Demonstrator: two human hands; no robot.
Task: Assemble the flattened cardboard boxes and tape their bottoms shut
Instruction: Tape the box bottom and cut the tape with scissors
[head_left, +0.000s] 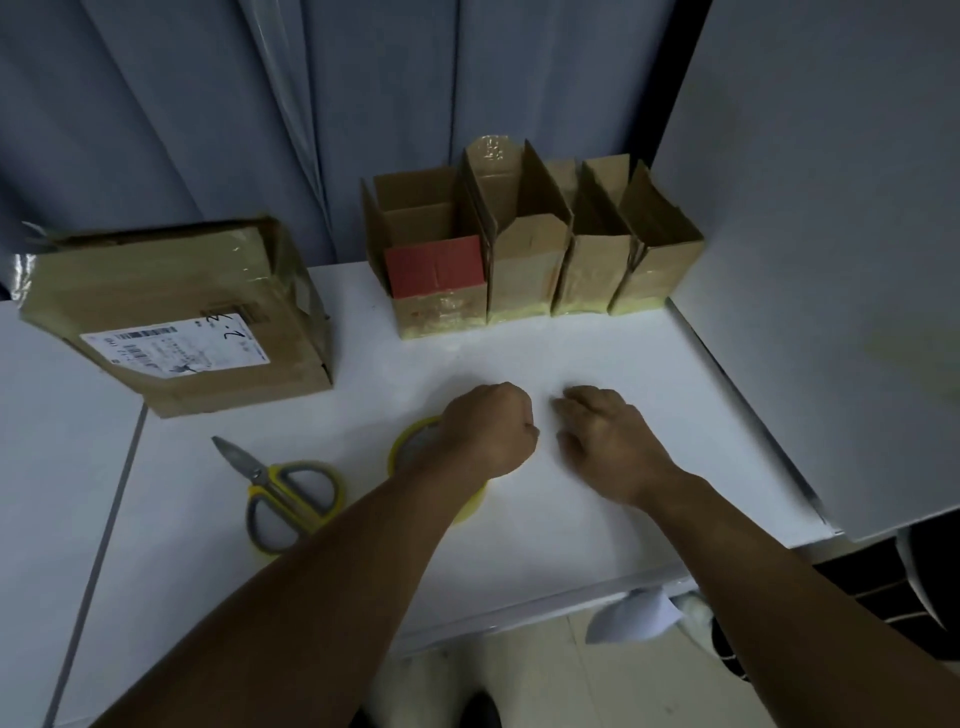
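Several small cardboard boxes stand upright in a row at the back of the white table (597, 509), flaps up, yellowish tape round their bottoms: one with a red panel (435, 270), then two plain ones (524, 265) (597, 270), and one at the right end (657, 265). A roll of yellow tape (410, 447) lies on the table, mostly hidden under my left forearm. My left hand (491, 431) hovers over the table as a fist and holds nothing I can see. My right hand (608, 436) is beside it, fingers loosely bent, palm down, empty.
A larger taped carton (176, 317) with a shipping label lies at the table's left. Yellow-and-grey scissors (285, 493) lie left of the tape roll. A grey curtain hangs behind; a white panel (831, 260) walls off the right side. The table's front edge is near my elbows.
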